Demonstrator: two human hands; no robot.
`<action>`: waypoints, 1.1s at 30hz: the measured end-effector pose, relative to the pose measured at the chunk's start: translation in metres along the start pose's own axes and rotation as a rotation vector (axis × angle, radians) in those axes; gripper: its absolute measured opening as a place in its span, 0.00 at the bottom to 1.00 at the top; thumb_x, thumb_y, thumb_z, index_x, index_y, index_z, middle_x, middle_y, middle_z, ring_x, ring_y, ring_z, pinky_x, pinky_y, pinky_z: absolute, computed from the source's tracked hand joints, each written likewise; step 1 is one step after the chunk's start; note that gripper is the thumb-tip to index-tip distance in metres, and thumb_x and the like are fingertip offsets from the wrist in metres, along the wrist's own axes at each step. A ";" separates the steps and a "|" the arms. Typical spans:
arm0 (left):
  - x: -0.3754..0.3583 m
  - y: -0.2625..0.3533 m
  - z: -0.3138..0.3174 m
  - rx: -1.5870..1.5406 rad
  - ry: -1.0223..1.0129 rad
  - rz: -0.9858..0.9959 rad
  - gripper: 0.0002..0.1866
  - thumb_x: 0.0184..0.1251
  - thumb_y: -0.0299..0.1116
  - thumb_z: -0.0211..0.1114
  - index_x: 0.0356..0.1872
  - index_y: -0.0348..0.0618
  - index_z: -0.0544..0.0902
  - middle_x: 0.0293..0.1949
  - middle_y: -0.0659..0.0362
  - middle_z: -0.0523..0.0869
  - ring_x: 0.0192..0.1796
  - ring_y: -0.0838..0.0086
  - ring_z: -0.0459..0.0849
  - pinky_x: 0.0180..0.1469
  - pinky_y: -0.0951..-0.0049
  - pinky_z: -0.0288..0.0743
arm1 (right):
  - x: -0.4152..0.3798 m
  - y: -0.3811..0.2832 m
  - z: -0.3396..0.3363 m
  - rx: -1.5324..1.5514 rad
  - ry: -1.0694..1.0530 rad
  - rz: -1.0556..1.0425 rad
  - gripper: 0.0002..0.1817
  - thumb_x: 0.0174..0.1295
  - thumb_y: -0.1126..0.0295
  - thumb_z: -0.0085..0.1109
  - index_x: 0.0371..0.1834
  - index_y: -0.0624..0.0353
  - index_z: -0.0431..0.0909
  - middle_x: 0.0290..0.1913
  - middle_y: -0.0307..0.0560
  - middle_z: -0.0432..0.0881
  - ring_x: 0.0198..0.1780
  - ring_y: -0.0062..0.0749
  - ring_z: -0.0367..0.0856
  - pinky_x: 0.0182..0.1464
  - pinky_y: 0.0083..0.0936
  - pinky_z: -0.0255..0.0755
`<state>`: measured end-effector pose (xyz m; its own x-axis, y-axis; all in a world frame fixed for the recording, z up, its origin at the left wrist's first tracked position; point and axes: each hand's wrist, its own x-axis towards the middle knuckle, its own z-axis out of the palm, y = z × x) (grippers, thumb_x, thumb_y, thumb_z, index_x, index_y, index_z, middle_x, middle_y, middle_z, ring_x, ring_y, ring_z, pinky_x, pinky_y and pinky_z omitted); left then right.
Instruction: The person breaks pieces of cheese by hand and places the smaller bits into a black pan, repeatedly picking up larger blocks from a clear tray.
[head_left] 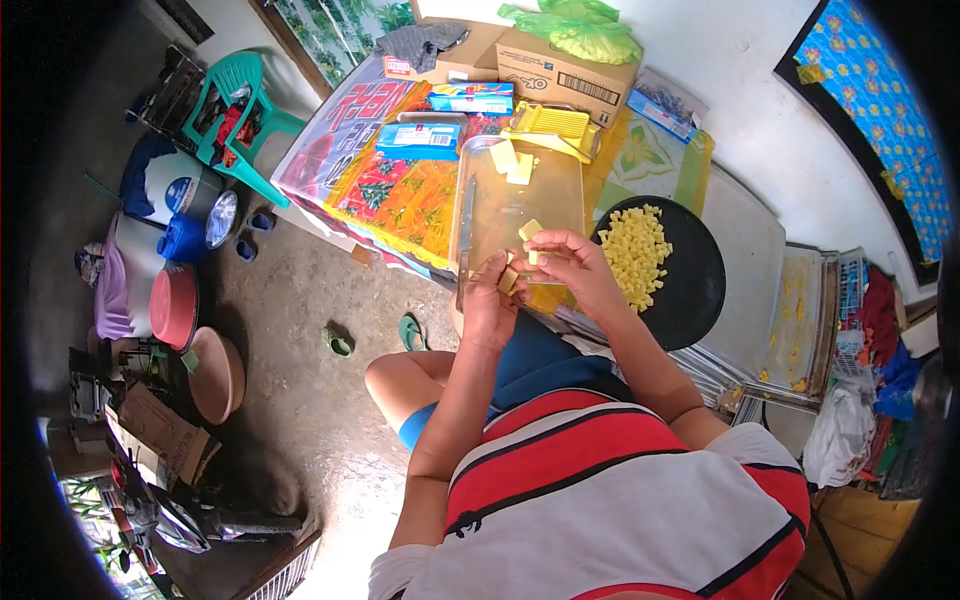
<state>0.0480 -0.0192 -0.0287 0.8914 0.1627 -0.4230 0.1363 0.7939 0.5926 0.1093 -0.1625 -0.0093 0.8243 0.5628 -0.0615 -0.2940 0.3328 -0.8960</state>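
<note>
My left hand is closed on a small pale yellow piece that looks like cheese, above the near edge of a clear tray. Close beside it, my right hand pinches another pale yellow piece between thumb and fingers. Larger yellow slabs lie at the tray's far end. Along its left side rests a knife. To the right, a round black pan holds a heap of small yellow cubes.
Blue boxes and a yellow slotted tray stand behind on the patterned table cover. A cardboard box carries a green plastic bag. Metal trays are at right. A green chair stands left.
</note>
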 end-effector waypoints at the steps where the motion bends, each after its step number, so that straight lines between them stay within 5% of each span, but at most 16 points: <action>1: 0.001 -0.001 -0.002 0.023 -0.008 0.024 0.11 0.70 0.40 0.57 0.44 0.44 0.79 0.31 0.64 0.81 0.28 0.78 0.78 0.30 0.75 0.75 | 0.000 0.000 0.000 -0.034 0.005 -0.006 0.15 0.63 0.77 0.57 0.53 0.64 0.74 0.51 0.48 0.78 0.49 0.32 0.82 0.49 0.23 0.78; 20: -0.001 -0.020 0.006 0.272 0.055 0.409 0.11 0.70 0.36 0.61 0.39 0.37 0.84 0.23 0.66 0.78 0.22 0.86 0.69 0.25 0.84 0.63 | 0.002 0.021 0.004 -0.181 -0.014 -0.159 0.12 0.64 0.77 0.57 0.51 0.67 0.78 0.47 0.44 0.81 0.49 0.22 0.79 0.53 0.19 0.73; 33: -0.016 -0.009 0.012 0.184 0.027 0.312 0.09 0.68 0.32 0.62 0.42 0.37 0.83 0.22 0.66 0.77 0.22 0.85 0.70 0.26 0.84 0.64 | -0.001 0.017 0.004 -0.122 -0.037 -0.110 0.14 0.62 0.78 0.59 0.52 0.66 0.77 0.47 0.43 0.81 0.48 0.22 0.79 0.53 0.20 0.72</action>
<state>0.0374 -0.0364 -0.0190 0.8911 0.3977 -0.2185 -0.0630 0.5852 0.8084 0.1018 -0.1542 -0.0224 0.8292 0.5564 0.0542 -0.1403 0.3009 -0.9433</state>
